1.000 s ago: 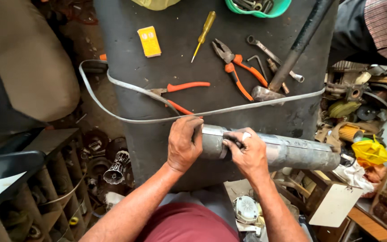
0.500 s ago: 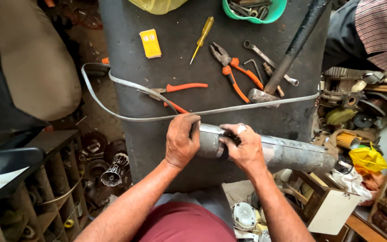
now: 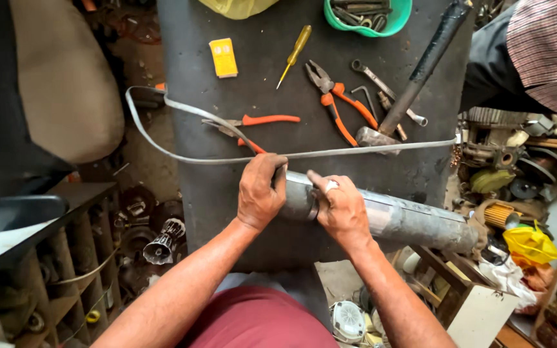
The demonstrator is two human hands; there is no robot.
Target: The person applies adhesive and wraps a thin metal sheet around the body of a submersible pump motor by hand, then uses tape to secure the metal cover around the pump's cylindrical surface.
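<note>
A long grey metal cylinder (image 3: 414,222) lies across the near edge of the dark workbench (image 3: 259,96), its right end past the bench edge. My left hand (image 3: 260,191) is wrapped around the cylinder's left end. Just to its right, my right hand (image 3: 341,207) grips the top of the cylinder, index finger stretched toward the left hand. A thin bent metal strip (image 3: 330,153) runs across the bench just beyond both hands and loops back at the left edge.
On the bench lie orange-handled snips (image 3: 256,122), orange-handled pliers (image 3: 336,103), a yellow screwdriver (image 3: 296,51), a yellow box (image 3: 223,57), a spanner (image 3: 381,84), a black-handled hammer (image 3: 414,80) and a green bowl (image 3: 369,16). Another person's checked sleeve (image 3: 546,55) is at top right. Cluttered parts surround the bench.
Both hands stay on the cylinder; the left hand has closed further round its end, and the right hand's fingers have shifted a little toward it.
</note>
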